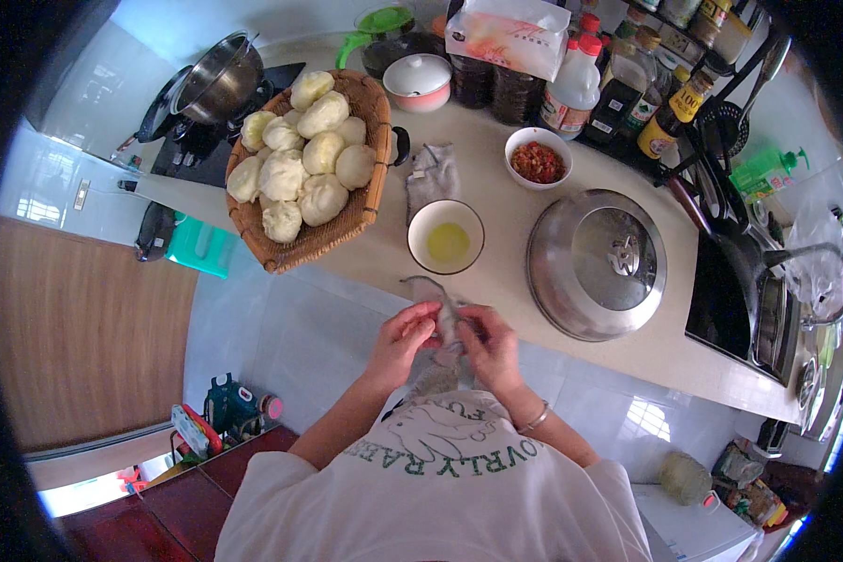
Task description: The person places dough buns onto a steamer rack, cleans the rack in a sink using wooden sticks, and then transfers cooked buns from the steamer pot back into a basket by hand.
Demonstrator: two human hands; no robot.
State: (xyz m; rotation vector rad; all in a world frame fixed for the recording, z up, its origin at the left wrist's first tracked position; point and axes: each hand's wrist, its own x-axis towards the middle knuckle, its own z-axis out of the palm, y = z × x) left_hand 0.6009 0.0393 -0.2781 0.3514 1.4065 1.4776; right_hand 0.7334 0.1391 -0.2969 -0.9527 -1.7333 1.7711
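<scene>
My left hand (409, 339) and my right hand (490, 345) both pinch a piece of thin grey fabric (447, 319), possibly a glove, at the counter's front edge. A dark trim runs along its upper end; my fingers hide part of it. Just beyond stands a white bowl (425, 225) with a dark rim and yellowish liquid (448, 242) inside. Behind that bowl lies a crumpled grey cloth (433, 175). To the left, a woven basket (355, 225) is heaped with pale round buns (282, 174). A domed steel lid (555, 302) with a glass centre sits to the right.
A small bowl (513, 158) of chopped red chilli stands behind the lid. A lidded pot (417, 83), sauce bottles (572, 91) and a tissue pack (507, 36) line the back. Steel pots (218, 84) rest on a hob at left; a wok (727, 260) stands at right.
</scene>
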